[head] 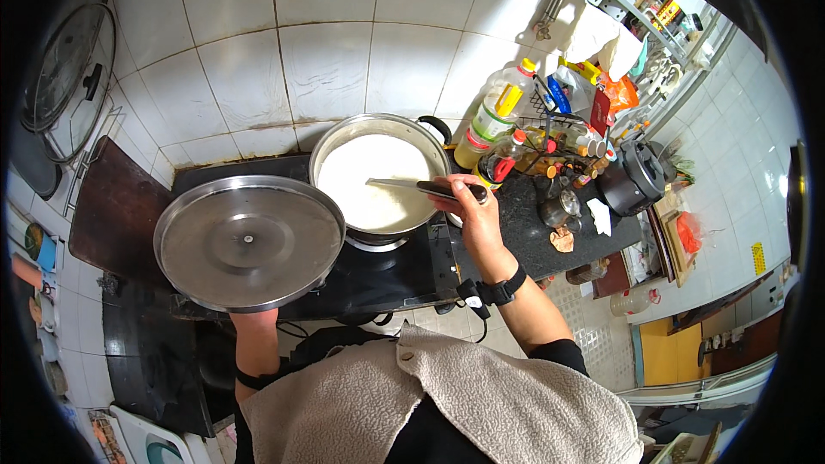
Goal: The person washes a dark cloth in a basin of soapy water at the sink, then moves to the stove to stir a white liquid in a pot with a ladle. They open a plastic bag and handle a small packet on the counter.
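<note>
A round metal pot (314, 161) with black side handles stands on the stove, holding a white, milky or batter-like content (361, 174). My right hand (475, 209) grips the dark handle of a metal kitchen utensil (445, 190) over the pot's right rim. The utensil's far end dips into the white content and is hidden there. To the left of the pot, my left hand (254, 319) supports a large round metal lid (213, 238), its inner side facing up and a screw at its centre. The lid hides most of this hand's fingers.
Right of the stove stand a large oil bottle (488, 119), a dark sauce bottle (499, 164), several seasoning bottles, a metal jug (559, 207) and a dark electric cooker (631, 177). A brown board (116, 206) leans at the left wall beneath a glass lid (74, 84).
</note>
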Demonstrator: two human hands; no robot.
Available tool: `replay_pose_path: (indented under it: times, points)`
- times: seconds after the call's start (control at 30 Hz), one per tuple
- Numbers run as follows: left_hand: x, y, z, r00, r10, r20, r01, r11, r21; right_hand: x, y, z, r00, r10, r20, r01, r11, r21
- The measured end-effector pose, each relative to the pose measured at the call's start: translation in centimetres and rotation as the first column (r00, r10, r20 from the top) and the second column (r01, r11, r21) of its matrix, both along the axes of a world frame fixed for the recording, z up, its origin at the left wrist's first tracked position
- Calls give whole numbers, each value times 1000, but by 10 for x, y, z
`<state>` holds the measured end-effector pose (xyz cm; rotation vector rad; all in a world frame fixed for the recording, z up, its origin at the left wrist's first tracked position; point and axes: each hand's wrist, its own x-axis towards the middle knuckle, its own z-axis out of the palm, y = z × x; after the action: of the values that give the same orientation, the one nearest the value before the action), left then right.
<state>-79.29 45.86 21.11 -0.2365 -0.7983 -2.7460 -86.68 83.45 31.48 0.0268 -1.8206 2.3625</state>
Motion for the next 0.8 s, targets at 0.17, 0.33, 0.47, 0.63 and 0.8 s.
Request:
replay_pose_path:
  times: [0.17, 0.33, 0.47, 0.63, 0.8]
  points:
    - [-1, -1, -4, 985, -113, -127, 109, 993, -39, 6, 5, 5, 994, 28, -104, -24, 999, 40]
    - [-2, 1, -2, 947, -214, -239, 207, 977, -51, 5, 4, 6, 977, 97, -189, -69, 986, 152]
    - [0, 5, -1, 983, -130, -129, 131, 991, 4, 7, 6, 14, 929, 206, -308, -72, 916, 396]
    - [0, 3, 1, 989, -109, -98, 107, 994, -22, 16, 11, 34, 854, 407, -324, -90, 728, 679]
    - [0, 7, 4, 1000, -11, 22, 12, 999, -34, 19, 6, 39, 772, 516, -371, -41, 623, 781]
